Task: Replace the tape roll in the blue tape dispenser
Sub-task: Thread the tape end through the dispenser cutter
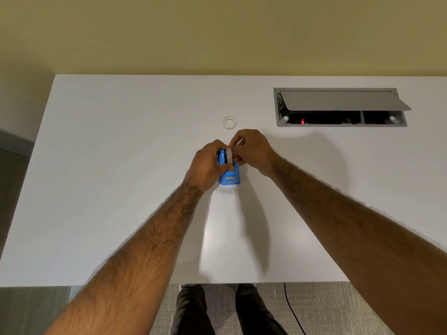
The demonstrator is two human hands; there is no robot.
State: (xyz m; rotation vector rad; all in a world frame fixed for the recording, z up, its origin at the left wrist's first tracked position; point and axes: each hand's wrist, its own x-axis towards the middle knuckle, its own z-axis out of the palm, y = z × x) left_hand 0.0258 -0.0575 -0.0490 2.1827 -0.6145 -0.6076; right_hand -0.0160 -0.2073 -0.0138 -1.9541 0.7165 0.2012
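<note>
The blue tape dispenser (229, 178) stands on the white desk (121, 165), its cutter end toward me. A whitish tape roll (229, 154) sits upright at the dispenser's far end. My left hand (209, 163) wraps the dispenser's left side, thumb across its middle. My right hand (251, 151) pinches the roll from the right, fingertips on its top edge. Whether the roll is seated in its slot is hidden by my fingers. A second clear tape roll (229, 122) lies flat on the desk just beyond my hands.
An open grey cable hatch (338, 100) is set into the desk at the back right, with a red light inside. A yellow wall rises behind the desk. A black cable (294, 310) runs over the carpet by my legs.
</note>
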